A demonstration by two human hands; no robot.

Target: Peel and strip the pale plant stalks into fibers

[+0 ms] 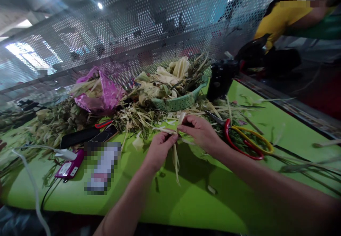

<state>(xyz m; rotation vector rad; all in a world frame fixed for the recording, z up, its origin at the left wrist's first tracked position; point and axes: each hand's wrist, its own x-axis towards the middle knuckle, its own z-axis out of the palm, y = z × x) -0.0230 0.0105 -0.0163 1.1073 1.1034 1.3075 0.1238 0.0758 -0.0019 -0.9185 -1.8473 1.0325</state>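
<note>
Over the middle of the green table, my left hand (163,147) is closed on pale strips of dried husk (175,158), whose ends hang down below the fingers. My right hand (195,127) meets it from the right, thumb and fingers pinching a pale piece of husk (181,118) that sticks up. The fingertips of both hands nearly touch, and the exact point where the strips cross is hidden. Just right of my right wrist lie scissors (249,143) with red and yellow handles, their blades pointing to the far left.
Behind my hands stands a green basket (173,104) heaped with dried husks. A pink plastic bag (99,90), phone (106,133), purple power strip (69,165) and white cable (32,184) lie left. A black container (221,81) stands back right. A person in yellow (283,17) is beyond.
</note>
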